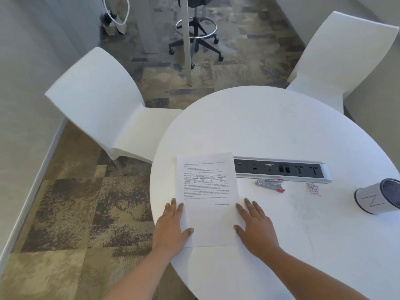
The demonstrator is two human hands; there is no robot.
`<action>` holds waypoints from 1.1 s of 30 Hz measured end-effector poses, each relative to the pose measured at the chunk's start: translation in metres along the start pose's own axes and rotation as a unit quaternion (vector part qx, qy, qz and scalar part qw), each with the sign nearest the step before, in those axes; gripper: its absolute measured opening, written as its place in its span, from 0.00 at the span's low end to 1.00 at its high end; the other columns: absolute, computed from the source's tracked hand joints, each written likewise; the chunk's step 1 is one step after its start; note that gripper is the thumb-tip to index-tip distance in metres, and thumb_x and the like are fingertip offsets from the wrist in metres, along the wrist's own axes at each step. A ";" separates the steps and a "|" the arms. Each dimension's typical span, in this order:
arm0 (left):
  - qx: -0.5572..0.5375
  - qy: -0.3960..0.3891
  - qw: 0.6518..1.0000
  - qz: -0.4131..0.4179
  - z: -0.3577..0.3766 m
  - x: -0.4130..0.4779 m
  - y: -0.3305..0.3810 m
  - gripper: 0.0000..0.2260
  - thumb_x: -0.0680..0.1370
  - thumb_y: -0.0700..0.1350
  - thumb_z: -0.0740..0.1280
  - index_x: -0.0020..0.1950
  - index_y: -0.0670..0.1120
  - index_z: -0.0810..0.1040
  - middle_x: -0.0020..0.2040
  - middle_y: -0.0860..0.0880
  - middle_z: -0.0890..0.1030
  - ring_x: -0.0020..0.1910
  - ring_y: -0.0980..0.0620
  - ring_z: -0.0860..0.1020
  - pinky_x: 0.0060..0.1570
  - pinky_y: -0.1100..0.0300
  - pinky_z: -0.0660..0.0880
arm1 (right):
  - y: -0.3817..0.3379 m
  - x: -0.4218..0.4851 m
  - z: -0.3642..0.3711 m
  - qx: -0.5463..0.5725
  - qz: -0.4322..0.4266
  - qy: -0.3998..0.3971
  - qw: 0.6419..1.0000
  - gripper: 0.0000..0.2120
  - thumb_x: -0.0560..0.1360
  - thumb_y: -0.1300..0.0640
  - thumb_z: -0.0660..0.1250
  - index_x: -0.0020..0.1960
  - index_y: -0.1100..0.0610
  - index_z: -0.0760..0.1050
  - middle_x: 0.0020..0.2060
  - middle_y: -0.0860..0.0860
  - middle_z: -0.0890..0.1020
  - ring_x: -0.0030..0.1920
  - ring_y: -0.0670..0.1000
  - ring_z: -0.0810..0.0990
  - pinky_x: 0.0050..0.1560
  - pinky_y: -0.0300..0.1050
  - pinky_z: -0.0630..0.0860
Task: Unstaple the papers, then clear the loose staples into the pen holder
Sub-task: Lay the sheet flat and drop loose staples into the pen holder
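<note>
A stack of printed white papers [208, 198] lies flat near the left edge of the round white table [270, 126]. My left hand [171, 228] rests flat on the stack's left border, fingers straight. My right hand [255, 226] presses flat against its right border. Right of the papers lies a metal staple remover with red tips [270, 185]. A small heap of loose staples [313, 189] sits further right. The grey pen holder [377, 197], marked with an N, lies tipped on its side at the right edge of view.
A grey power and socket strip [281, 169] is set into the table just behind the staple remover. Two white chairs [101, 105] [346, 55] stand at the table's left and far right. A wheeled stool base [195, 35] stands on the carpet beyond.
</note>
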State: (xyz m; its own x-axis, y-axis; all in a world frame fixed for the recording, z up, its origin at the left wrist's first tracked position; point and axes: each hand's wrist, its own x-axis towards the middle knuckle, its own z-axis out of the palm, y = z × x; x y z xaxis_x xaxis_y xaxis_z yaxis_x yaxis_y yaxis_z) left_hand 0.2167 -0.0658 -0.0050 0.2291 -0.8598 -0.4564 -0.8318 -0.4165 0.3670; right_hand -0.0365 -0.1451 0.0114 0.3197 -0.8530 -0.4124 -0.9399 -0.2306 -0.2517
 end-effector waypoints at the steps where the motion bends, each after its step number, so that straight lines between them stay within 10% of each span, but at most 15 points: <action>1: 0.001 -0.001 1.000 0.000 0.000 0.000 0.001 0.38 0.80 0.61 0.63 0.82 0.52 0.45 0.82 0.51 0.39 0.82 0.50 0.43 0.79 0.52 0.50 | -0.001 -0.001 0.001 -0.007 0.002 0.000 1.000 0.31 0.79 0.42 0.57 0.79 0.45 0.52 0.80 0.47 0.48 0.79 0.51 0.46 0.74 0.51 0.58; 16: 0.020 0.071 0.996 -0.058 -0.001 -0.005 0.030 0.38 0.81 0.57 0.62 0.82 0.47 0.43 0.82 0.48 0.38 0.81 0.47 0.39 0.80 0.48 0.44 | 0.023 -0.002 0.007 0.117 -0.023 0.026 0.992 0.26 0.76 0.50 0.66 0.73 0.51 0.67 0.77 0.47 0.63 0.78 0.49 0.56 0.75 0.47 0.57; 23: 0.036 0.083 0.994 0.055 0.029 0.009 0.104 0.36 0.81 0.54 0.63 0.82 0.45 0.47 0.83 0.48 0.42 0.82 0.47 0.43 0.80 0.51 0.46 | 0.074 -0.041 -0.005 0.217 0.031 0.083 0.972 0.11 0.73 0.58 0.69 0.55 0.49 0.80 0.66 0.46 0.76 0.67 0.48 0.73 0.68 0.42 0.66; 33: 0.038 0.129 0.982 0.135 0.096 0.030 0.216 0.33 0.80 0.61 0.54 0.80 0.44 0.57 0.83 0.49 0.52 0.82 0.48 0.52 0.79 0.53 0.46 | 0.203 -0.053 -0.052 0.256 0.135 0.122 0.949 0.12 0.74 0.60 0.69 0.56 0.52 0.79 0.58 0.46 0.78 0.57 0.47 0.77 0.57 0.36 0.68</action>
State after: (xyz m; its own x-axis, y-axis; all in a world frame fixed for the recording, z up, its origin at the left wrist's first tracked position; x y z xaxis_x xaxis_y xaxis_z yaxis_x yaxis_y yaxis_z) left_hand -0.0048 -0.1533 -0.0168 0.1080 -0.9860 -0.1270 -0.9128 -0.1490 0.3802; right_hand -0.2502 -0.1708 0.0280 -0.0200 -0.9461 -0.3233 -0.7826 0.2160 -0.5839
